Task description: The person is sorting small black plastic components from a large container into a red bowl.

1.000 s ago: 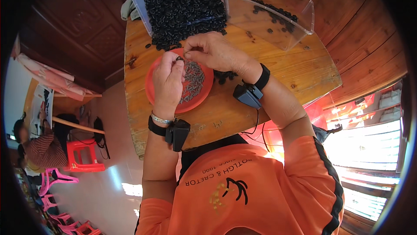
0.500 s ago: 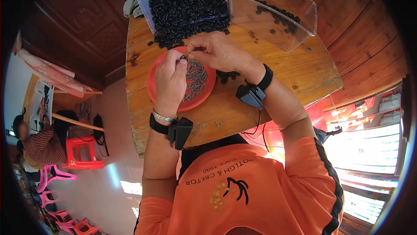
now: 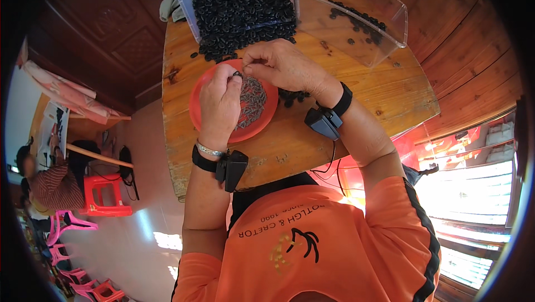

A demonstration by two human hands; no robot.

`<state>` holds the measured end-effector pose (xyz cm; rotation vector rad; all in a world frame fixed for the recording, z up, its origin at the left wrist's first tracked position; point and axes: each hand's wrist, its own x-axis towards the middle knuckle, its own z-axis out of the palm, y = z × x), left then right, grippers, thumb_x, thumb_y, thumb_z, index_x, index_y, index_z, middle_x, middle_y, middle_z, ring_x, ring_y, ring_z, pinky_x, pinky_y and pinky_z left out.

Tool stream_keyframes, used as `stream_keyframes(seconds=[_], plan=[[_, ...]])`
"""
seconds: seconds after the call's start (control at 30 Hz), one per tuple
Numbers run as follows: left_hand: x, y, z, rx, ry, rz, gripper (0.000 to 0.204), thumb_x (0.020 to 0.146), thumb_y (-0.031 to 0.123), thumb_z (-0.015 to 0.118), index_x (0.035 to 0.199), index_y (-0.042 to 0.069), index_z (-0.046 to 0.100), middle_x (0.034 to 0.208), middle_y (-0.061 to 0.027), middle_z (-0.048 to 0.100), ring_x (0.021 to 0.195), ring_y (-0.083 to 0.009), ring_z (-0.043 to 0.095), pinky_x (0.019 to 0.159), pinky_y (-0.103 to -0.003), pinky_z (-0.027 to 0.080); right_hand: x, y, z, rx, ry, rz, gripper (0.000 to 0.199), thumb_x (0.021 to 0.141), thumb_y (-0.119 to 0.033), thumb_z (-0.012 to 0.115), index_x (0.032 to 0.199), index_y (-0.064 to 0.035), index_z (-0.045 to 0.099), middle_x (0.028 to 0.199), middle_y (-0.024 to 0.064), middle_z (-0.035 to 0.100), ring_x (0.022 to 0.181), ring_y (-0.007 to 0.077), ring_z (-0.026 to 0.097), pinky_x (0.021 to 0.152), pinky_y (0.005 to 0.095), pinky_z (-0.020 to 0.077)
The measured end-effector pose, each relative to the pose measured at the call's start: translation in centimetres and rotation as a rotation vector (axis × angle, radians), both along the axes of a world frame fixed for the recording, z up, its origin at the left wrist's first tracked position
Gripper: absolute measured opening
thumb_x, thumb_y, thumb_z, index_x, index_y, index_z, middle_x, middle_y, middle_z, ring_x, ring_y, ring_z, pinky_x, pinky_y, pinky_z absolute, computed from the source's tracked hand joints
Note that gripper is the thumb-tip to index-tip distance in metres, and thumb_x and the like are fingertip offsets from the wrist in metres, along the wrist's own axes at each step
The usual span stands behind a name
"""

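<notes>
Small black bean [image 3: 237, 73] pinched between fingertips of both hands, just above far rim of red plate [image 3: 200, 113]. Likely light, hard, smooth, apt to slip; best taken across its narrow sides with fingertip pads. Left hand [image 3: 219, 104] fingers [image 3: 229, 79] together on bean; right hand [image 3: 281, 66] fingers [image 3: 252, 68] closed on it from other side. Plate under fingers holds sorted dark pieces. Beyond fingers: heap of black beans [image 3: 241, 6] in tray. Right of fingers: clear box [image 3: 384, 40], few beans inside. All on wooden counter [image 3: 345, 90].
</notes>
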<state>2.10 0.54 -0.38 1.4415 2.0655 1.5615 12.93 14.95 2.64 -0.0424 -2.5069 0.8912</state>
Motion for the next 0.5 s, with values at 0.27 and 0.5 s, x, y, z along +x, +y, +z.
stream_keyframes(seconds=[0.27, 0.5], plan=[[-0.1, 0.0, -0.1, -0.019, -0.002, 0.007, 0.008, 0.086, 0.01, 0.049, 0.085, 0.001, 0.05, 0.064, -0.0145, 0.051, 0.061, -0.0302, 0.053, 0.057, -0.038, 0.04, -0.4, -0.2, -0.4, 0.056, 0.059, 0.001, 0.01, 0.08, -0.011, 0.062, 0.083, -0.0024, 0.061, 0.074, 0.0101, 0.063, 0.066, 0.0258, 0.061, 0.058, 0.0331, 0.0461], [0.7, 0.2, -0.1, 0.03, -0.199, 0.009, 0.01, 0.088, 0.008, 0.048, 0.083, 0.001, 0.051, 0.06, -0.0054, 0.051, 0.052, -0.0134, 0.051, 0.048, -0.028, 0.041, -0.4, -0.9, -0.5, 0.036, 0.046, -0.061, 0.012, 0.079, -0.013, 0.064, 0.083, -0.0026, 0.062, 0.071, 0.0103, 0.064, 0.064, 0.0255, 0.061, 0.057, 0.0335, 0.0458]])
